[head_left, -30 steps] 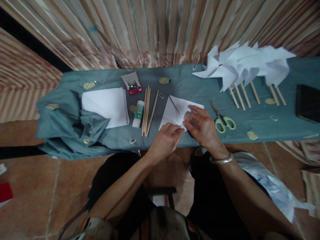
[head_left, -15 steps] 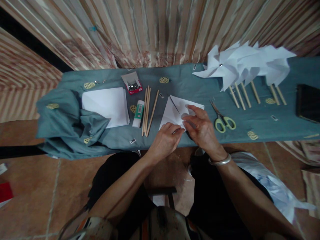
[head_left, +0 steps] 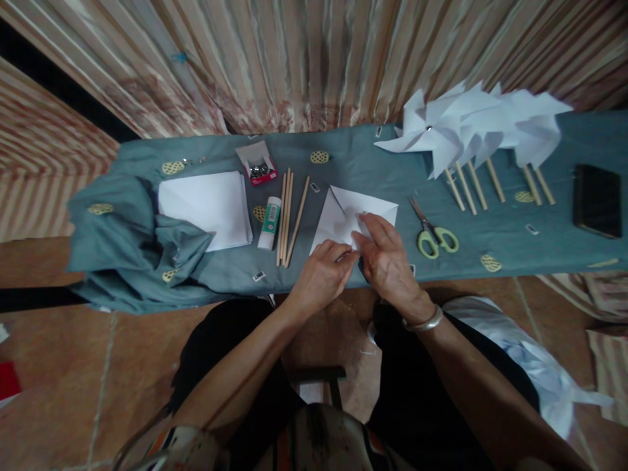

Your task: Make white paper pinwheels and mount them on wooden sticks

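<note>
Two bare hands at one white paper sheet (head_left: 343, 219), middle of the head view, on the cloth-covered table (head_left: 353, 163) near its front edge. Left hand (head_left: 326, 271): thumb and finger drawn together, looks like a pinch on the sheet's lower edge. Right hand (head_left: 387, 261): fingers bent and somewhat apart over the sheet's lower right; its thumb is hidden, so can't tell whether it grips paper. Dark slanting line at the sheet's upper left, cut or crease, unclear.

Right of the hands: green-handled scissors (head_left: 428, 227), blades slightly parted. Left of the sheet: loose stick (head_left: 297, 222), bundle of sticks (head_left: 285, 219), glue stick (head_left: 269, 224), small open box (head_left: 267, 179) of metal bits, then paper stack (head_left: 203, 209) partly under bunched cloth. Upper right: white pinwheels (head_left: 441, 131) on sticks. Far right: dark flat device (head_left: 597, 201).

Risks, judged: uneven pull between the hands could tear the sheet along that line, if it's a cut; a slack pinch could let the paper slip or crease crooked; a wide right elbow swing could knock the scissors.
</note>
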A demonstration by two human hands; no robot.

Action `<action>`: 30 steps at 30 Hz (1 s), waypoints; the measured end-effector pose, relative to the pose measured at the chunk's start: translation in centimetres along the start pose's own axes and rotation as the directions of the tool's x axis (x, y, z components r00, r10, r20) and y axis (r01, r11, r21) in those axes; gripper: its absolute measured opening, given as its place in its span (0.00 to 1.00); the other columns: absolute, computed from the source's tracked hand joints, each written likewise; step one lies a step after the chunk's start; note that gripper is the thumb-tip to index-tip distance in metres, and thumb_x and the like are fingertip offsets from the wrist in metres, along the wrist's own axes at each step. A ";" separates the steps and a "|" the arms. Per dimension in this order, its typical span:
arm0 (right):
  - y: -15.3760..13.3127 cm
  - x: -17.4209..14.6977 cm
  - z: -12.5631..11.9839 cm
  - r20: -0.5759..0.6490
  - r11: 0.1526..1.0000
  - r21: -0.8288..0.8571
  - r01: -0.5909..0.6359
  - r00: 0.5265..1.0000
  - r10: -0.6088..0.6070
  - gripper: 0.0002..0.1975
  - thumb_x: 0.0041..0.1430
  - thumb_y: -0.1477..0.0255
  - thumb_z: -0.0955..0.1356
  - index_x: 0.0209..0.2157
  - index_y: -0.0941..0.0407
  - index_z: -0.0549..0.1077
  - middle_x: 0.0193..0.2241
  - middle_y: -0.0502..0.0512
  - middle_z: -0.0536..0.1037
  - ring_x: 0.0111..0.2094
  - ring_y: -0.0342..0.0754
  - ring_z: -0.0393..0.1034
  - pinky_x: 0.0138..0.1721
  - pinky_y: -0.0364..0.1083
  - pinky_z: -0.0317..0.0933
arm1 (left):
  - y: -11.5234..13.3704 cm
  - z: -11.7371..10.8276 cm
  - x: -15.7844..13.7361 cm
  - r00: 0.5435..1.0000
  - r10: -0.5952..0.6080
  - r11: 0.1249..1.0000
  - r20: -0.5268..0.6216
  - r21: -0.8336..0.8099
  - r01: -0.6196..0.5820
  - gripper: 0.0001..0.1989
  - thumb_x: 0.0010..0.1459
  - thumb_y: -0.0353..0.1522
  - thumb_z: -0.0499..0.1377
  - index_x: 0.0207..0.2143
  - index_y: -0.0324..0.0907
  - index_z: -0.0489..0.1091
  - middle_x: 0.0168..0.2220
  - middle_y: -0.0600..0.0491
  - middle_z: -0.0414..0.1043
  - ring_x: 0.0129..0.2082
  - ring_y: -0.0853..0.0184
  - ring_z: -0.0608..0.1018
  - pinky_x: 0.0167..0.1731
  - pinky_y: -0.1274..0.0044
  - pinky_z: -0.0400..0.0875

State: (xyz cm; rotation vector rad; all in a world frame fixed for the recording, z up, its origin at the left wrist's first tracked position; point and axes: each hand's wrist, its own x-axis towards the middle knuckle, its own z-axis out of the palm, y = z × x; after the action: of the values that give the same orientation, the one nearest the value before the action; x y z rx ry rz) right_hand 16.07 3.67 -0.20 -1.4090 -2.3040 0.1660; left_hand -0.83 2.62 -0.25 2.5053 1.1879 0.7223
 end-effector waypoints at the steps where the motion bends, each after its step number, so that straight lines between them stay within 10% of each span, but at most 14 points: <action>1: -0.1 -0.2 0.1 0.006 1.000 -0.011 -0.005 1.000 0.006 0.20 0.61 0.79 0.60 0.52 0.53 0.70 0.62 0.59 0.64 0.66 0.58 0.51 0.59 0.60 0.58 | 0.0 0.0 0.0 1.000 -0.006 1.000 0.001 -0.001 0.006 0.11 0.65 0.28 0.51 0.45 0.39 0.71 0.43 0.46 0.74 0.43 0.61 0.73 0.43 0.67 0.73; 23: -0.7 0.0 0.9 0.005 0.999 -0.036 0.015 1.000 -0.014 0.17 0.63 0.76 0.57 0.50 0.56 0.69 0.60 0.63 0.66 0.68 0.57 0.44 0.59 0.61 0.54 | 0.0 -0.1 0.1 0.998 0.014 0.998 0.061 0.061 -0.018 0.11 0.65 0.30 0.51 0.44 0.38 0.71 0.45 0.46 0.73 0.44 0.61 0.72 0.45 0.67 0.72; 30: 2.0 1.1 -0.7 -0.137 0.995 0.049 -0.083 0.987 0.089 0.25 0.59 0.80 0.57 0.55 0.54 0.69 0.58 0.60 0.69 0.63 0.54 0.58 0.59 0.60 0.57 | -0.3 0.1 0.0 0.999 0.035 0.998 -0.009 0.048 -0.034 0.12 0.65 0.29 0.51 0.46 0.38 0.71 0.47 0.45 0.74 0.44 0.62 0.73 0.45 0.67 0.73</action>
State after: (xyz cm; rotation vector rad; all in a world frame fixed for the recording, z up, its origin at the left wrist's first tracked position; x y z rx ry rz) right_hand 17.59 5.50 0.11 -1.4523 -2.1169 0.1376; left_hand -0.95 2.79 -0.42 2.5699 1.1814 0.7247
